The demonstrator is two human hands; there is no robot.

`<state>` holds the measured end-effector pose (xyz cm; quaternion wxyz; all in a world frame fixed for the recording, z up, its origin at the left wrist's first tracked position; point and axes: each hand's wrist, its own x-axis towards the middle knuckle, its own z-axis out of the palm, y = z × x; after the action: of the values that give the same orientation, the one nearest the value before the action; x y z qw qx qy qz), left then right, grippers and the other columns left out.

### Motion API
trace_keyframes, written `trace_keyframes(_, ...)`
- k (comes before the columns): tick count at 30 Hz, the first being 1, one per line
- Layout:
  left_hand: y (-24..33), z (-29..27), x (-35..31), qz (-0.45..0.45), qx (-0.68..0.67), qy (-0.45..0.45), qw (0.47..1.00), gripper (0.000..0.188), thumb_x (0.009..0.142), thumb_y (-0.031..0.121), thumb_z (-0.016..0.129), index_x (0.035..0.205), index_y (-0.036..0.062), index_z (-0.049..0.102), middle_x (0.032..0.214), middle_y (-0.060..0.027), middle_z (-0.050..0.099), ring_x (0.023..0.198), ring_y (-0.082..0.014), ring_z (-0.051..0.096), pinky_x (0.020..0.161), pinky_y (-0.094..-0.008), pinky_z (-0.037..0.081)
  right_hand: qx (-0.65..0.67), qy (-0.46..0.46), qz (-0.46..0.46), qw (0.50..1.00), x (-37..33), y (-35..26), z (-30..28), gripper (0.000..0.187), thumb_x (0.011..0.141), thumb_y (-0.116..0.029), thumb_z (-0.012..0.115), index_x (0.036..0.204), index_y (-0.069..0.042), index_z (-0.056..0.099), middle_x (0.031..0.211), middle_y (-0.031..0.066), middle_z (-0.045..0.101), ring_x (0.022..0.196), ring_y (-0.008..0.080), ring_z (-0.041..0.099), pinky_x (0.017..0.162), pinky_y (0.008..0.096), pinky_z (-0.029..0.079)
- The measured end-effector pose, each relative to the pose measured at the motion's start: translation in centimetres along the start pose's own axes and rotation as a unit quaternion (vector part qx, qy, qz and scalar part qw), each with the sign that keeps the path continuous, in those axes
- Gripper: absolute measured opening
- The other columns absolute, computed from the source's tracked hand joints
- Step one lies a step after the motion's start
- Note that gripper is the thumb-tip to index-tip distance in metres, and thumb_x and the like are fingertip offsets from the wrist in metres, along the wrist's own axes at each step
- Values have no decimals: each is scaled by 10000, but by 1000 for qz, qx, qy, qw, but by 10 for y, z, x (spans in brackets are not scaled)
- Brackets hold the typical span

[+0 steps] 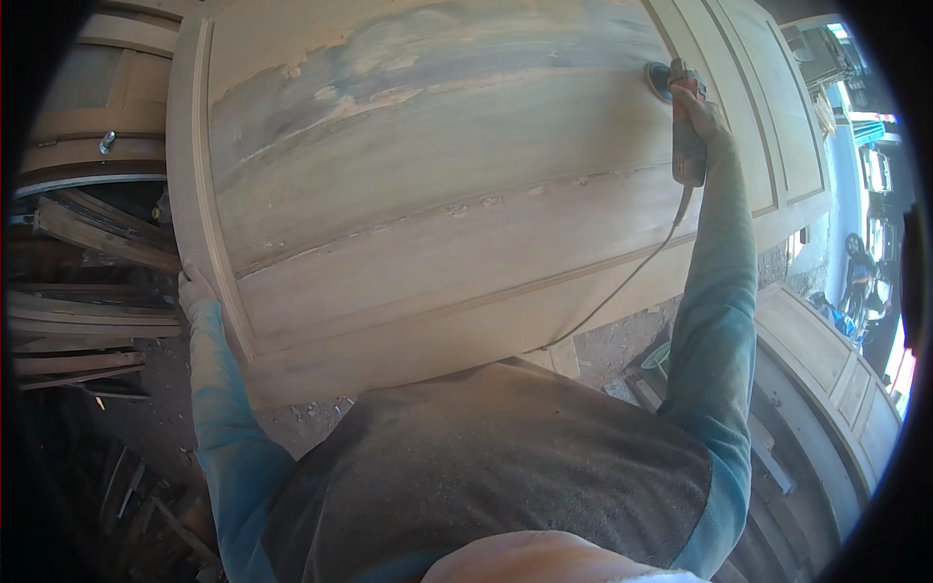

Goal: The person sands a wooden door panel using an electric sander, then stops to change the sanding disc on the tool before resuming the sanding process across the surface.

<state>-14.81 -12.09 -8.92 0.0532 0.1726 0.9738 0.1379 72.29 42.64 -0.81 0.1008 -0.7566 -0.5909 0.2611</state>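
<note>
A large wooden door (428, 223) lies before me, its recessed panel patchy with pale and greyish areas and rough streaks. My right hand (711, 115) is closed around an angle grinder (688, 146) with a red and dark grey body. Its round disc (659, 82) sits against the panel near the right-hand moulding. From the tool's rear, a cord (637, 272) runs down across the door and over its near edge. At the door's left edge, my left hand (197, 291) grips the frame; some of its fingers are hidden. Dust coats both sleeves.
Stacked curved wooden pieces (97, 311) lie close to my left, below other door parts (107, 107). To the right, another panelled door (816, 340) leans beside more boards. Debris covers the floor (622, 345) under the near edge. A parked motorcycle (857, 272) stands farther right.
</note>
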Motion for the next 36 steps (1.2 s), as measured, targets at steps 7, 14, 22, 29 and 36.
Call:
trace_keyframes(7,-11,0,8,10,17,11,1000,799,1022,667,281,1348,27,630,1299,-271,659,1216,-482,602,1035,-524,468,54,14,-32,998,22,20,6,915,719,-722,733,1251,22,700,1164,200,700,1091,276,678,903,392,508)
trace_keyframes(14,-8,-9,-7,-15,17,-13,1000,787,1023,673,278,1340,35,614,1283,-266,667,1215,-480,605,1020,-547,474,26,-44,-82,995,-95,-109,62,742,766,-689,716,1095,-25,763,1048,145,744,1016,261,687,903,394,505)
trace_keyframes(22,3,-13,-16,8,-26,-33,999,752,1033,649,301,1350,35,598,1280,-266,668,1217,-471,610,1022,-542,477,0,-178,-281,943,-253,-311,205,519,825,-540,707,891,-29,764,796,88,716,776,196,684,776,354,540)
trace_keyframes(29,1,-11,-17,27,-73,-43,996,743,1039,626,319,1327,8,614,1287,-275,662,1201,-474,615,1017,-528,477,-71,-245,-299,919,-300,-361,223,617,843,-540,666,1256,-82,665,995,127,761,1026,316,716,923,394,530)
trace_keyframes(36,-11,-8,-8,8,-18,8,1000,768,1033,633,312,1306,-8,635,1283,-284,660,1199,-482,610,1015,-522,475,59,-137,-182,972,-132,-214,132,573,833,-575,736,983,-22,754,861,35,714,796,154,647,763,335,514)
